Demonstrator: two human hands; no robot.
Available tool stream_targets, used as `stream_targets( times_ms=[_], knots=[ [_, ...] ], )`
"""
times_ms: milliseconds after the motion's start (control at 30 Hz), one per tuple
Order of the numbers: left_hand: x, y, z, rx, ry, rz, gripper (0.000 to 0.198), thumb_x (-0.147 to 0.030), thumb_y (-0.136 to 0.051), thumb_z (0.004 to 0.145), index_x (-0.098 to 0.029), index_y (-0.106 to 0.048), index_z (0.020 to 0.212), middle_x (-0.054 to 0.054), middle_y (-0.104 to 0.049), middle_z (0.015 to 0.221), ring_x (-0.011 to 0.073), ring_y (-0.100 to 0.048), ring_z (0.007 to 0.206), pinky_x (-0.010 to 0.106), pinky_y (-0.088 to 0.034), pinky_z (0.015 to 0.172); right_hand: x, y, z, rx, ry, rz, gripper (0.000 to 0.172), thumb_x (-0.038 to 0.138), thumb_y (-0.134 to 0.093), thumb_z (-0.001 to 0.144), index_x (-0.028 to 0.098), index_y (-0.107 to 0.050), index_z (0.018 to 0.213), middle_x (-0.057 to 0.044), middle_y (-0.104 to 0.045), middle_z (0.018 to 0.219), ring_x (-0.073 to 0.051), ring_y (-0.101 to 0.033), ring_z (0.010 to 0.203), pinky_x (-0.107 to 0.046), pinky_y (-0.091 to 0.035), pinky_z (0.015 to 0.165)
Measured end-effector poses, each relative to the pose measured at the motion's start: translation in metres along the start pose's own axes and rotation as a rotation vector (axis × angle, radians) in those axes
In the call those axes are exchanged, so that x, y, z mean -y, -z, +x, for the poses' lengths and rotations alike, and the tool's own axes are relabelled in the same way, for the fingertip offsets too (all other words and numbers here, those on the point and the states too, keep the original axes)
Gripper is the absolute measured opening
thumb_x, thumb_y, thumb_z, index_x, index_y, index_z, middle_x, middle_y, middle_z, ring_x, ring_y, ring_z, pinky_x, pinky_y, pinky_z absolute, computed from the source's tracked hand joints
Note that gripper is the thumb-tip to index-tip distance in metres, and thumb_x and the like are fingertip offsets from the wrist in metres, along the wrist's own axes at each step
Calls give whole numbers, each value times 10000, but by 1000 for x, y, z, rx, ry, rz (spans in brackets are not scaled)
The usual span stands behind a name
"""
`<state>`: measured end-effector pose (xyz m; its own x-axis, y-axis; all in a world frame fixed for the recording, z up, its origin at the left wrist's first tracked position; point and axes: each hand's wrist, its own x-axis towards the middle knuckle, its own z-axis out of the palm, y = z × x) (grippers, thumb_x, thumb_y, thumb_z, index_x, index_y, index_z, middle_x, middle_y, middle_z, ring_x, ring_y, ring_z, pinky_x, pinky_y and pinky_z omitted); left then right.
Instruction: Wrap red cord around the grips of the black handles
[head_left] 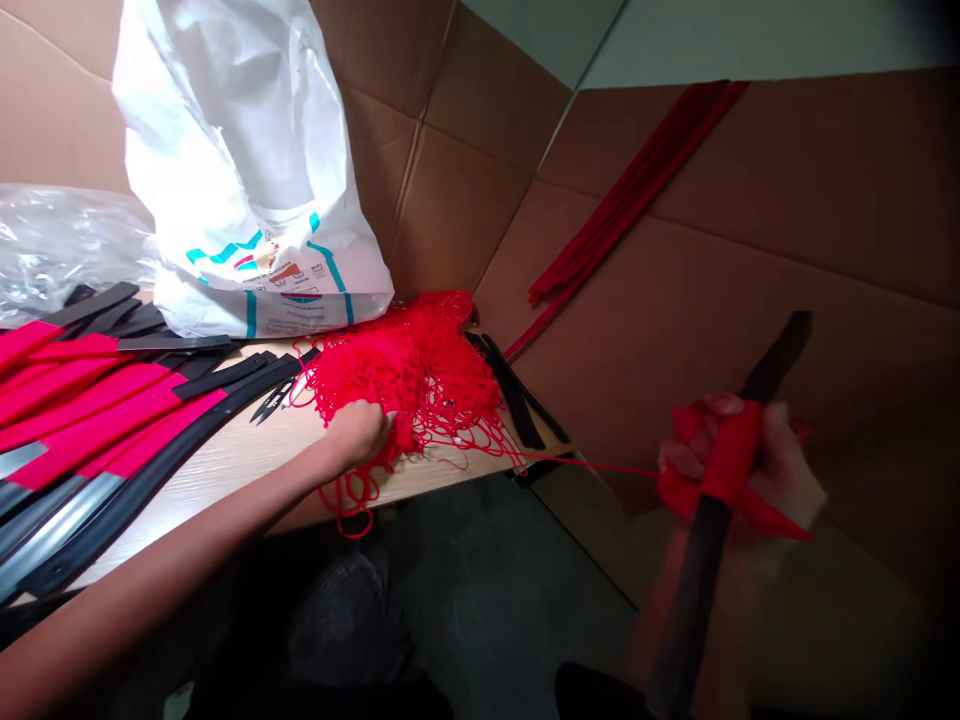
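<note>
My left hand [361, 430] presses into a loose tangle of red thread [405, 375] and grips some of it at the table's edge. My right hand [739, 460] is raised at the right, closed around a long black strip [776, 355]. A red wrapping [724, 465] covers the strip under my fingers, and a single red thread [592, 465] runs from the tangle to that wrapping. Several black strips with red wrapped sections [90, 400] lie stacked at the left. A small pair of black thread snips [271, 402] rests between them and the tangle.
A white polypropylene bag [251, 190] and clear plastic film [64, 250] stand behind the strips on a wooden tabletop [225, 465]. Cardboard sheets [750, 290] line the back and right. Red strips [630, 195] lean against the cardboard, and black strips [514, 390] lie beside the tangle.
</note>
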<state>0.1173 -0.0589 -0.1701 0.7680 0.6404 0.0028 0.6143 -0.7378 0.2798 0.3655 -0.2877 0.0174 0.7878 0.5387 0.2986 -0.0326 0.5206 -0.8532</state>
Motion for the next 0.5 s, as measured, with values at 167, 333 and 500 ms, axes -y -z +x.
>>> stream_targets(
  times_ms=[167, 333, 500],
  knots=[
    [-5, 8, -10, -106, -100, 22, 353, -385, -704, 1036, -176, -695, 1320, 132, -674, 1417, 300, -658, 1287, 555, -558, 1100, -20, -5, -10, 62, -28, -65, 371, 515, -685, 956, 174, -664, 811, 90, -243, 654, -91, -95, 517, -209, -216, 335],
    [10, -5, -16, -49, -212, -37, 364, -412, -726, 1019, -169, -703, 1288, 119, -701, 1345, 282, -689, 1211, 528, -589, 1048, -20, -5, -11, 104, -69, 16, 342, 492, -638, 990, 185, -663, 843, 78, -312, 628, -89, -125, 481, -224, -174, 312],
    [45, -1, -24, -68, -188, -188, 329, -371, -713, 1034, -165, -693, 1290, 103, -723, 1272, 248, -723, 1109, 469, -631, 964, 2, 26, 7, 38, -95, 312, 232, 388, -563, 1069, 222, -664, 943, 61, -415, 590, -89, -388, 423, -191, -354, 314]
  ],
)
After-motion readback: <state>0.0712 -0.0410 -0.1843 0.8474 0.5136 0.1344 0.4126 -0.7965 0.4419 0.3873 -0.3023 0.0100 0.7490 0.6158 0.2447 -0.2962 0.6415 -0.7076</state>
